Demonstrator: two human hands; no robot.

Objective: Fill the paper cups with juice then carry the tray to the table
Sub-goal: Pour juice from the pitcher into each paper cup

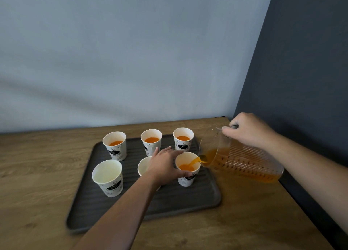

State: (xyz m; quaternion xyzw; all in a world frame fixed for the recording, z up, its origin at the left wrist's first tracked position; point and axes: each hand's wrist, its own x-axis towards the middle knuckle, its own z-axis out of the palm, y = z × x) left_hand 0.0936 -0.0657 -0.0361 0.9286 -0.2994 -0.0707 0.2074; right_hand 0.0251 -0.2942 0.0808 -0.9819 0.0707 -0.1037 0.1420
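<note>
On a dark tray (90, 202) on a wooden table (37, 155), the left hand (165, 165) grips the near right paper cup (186, 180) while the right hand (248, 131) grasps a tilted pitcher (243, 163) pouring orange juice (185, 167), which could overflow or splash if tipped too steeply.

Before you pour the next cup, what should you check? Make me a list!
1. Stream lands inside the front right cup: ok.
2. Left hand steadies that cup: ok.
3. Right hand grips the pitcher firmly: ok.
4. Juice left in the pitcher for more cups: ok, plenty shows.
5. Front left cup empty and upright, ready to fill: ok.
6. Front middle cup empty: cannot tell, the left hand hides much of it.
</note>
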